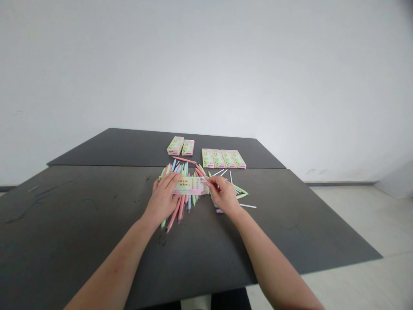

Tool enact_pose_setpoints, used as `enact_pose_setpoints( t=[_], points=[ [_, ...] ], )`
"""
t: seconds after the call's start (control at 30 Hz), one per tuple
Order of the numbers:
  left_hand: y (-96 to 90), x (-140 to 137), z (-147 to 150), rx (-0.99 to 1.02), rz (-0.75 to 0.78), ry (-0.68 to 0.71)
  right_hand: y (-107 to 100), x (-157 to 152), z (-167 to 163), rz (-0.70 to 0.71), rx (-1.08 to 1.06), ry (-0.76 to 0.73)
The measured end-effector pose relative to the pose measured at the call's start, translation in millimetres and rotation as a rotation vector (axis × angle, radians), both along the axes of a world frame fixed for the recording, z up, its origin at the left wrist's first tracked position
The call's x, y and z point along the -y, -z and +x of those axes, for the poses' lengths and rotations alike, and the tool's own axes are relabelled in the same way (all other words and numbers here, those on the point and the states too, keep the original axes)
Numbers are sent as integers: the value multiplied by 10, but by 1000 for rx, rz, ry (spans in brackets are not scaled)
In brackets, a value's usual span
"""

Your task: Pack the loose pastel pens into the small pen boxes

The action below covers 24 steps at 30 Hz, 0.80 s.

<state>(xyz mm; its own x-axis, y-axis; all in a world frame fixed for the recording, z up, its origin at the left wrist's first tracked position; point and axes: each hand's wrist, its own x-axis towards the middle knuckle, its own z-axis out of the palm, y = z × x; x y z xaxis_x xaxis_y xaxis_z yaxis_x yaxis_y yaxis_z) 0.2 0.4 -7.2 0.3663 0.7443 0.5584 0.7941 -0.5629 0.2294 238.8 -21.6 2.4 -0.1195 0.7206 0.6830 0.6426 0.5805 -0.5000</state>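
My left hand (165, 193) is closed around a small printed cardboard box (189, 186) in yellow, pink and pale blue. The box lies sideways above a loose pile of pens (181, 209) in red, green and blue. At the box's right end, my right hand (224, 194) has its fingers pinched together. What sits between those fingertips is too small to make out; a pinkish sliver shows beside them. White sticks (248, 206) and green pens (241, 190) poke out from behind my right hand. Part of the pile is hidden under the box and both hands.
Several similar boxes (223, 159) stand in a row at the back right of the dark table (112, 185). More boxes (176, 145) sit further left, some stacked. A single red pen (183, 159) lies in front of them. A pale wall rises behind the table.
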Motion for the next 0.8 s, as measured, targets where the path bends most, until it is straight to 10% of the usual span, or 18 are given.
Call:
enact_pose_setpoints(
  t=[0.8],
  points=[
    [17, -5, 18, -13, -20, 25, 18, 16, -81, 15, -57, -18]
  ],
)
